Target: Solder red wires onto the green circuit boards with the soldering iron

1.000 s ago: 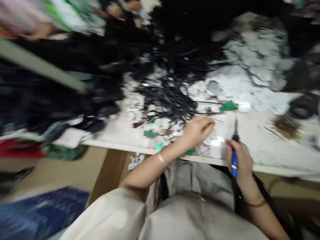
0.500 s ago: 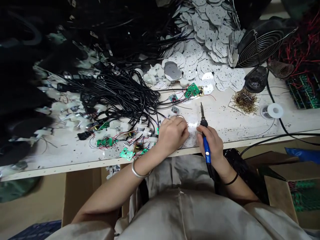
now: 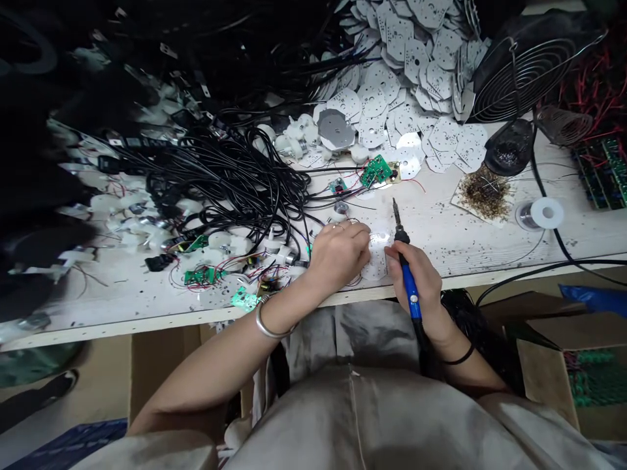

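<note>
My left hand [image 3: 340,253] rests on the white table with its fingers curled at the edge of a white perforated disc [image 3: 376,261]. Thin wires run beneath the fingertips, and I cannot tell whether they are pinched. My right hand [image 3: 416,274] grips a blue soldering iron [image 3: 409,277] like a pen. Its bare metal tip [image 3: 396,219] points away from me and hangs just beside the disc. A green circuit board [image 3: 376,171] with attached wires lies beyond both hands.
A tangle of black cables [image 3: 230,176] and a heap of white perforated discs [image 3: 411,72] fill the table's far side. To the right are a wire-guarded fan [image 3: 526,75], brass shavings on a card [image 3: 484,194] and a solder spool [image 3: 546,212]. Small white motors and boards lie left.
The view has swung from a blurred, tilted sweep to a steady look at the table. My hands stay close together, with the iron still in my right hand.
</note>
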Demonstrator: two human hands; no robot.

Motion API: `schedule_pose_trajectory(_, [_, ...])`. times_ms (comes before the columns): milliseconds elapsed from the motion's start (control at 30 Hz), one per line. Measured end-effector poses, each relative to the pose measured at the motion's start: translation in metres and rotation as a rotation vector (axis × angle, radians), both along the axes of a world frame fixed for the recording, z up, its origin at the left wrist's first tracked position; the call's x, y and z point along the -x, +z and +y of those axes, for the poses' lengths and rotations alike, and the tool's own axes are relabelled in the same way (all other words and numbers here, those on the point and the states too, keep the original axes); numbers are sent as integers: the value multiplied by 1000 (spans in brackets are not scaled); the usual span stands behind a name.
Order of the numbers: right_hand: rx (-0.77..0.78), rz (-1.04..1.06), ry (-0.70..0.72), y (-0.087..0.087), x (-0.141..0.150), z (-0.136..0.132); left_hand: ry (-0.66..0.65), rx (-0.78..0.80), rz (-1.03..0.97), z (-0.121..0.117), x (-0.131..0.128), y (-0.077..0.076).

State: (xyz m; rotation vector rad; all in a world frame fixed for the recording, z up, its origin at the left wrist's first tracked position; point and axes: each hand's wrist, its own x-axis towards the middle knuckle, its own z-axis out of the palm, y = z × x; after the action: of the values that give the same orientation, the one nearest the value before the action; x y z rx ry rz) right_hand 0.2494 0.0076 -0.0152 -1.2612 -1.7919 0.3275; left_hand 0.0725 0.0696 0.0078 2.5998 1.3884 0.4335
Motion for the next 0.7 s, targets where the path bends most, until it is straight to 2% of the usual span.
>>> schedule_pose_trajectory(100, [95, 195, -24, 1, -3, -8, -8, 25, -18, 2, 1, -1])
schedule_pose_trajectory(200, [246, 507, -130, 1, -8, -16, 9, 41, -27, 2, 1, -1])
schedule_pose_trajectory(267, [318, 695, -198, 0, -11, -17, 19, 46, -28, 1, 0, -1])
schedule_pose_trajectory(367, [391, 877, -223, -1, -14, -13, 38, 48, -25, 0, -1, -1])
schedule_pose_trajectory(700, [498, 888, -239, 3, -13, -8, 76, 98, 2, 1, -5, 1])
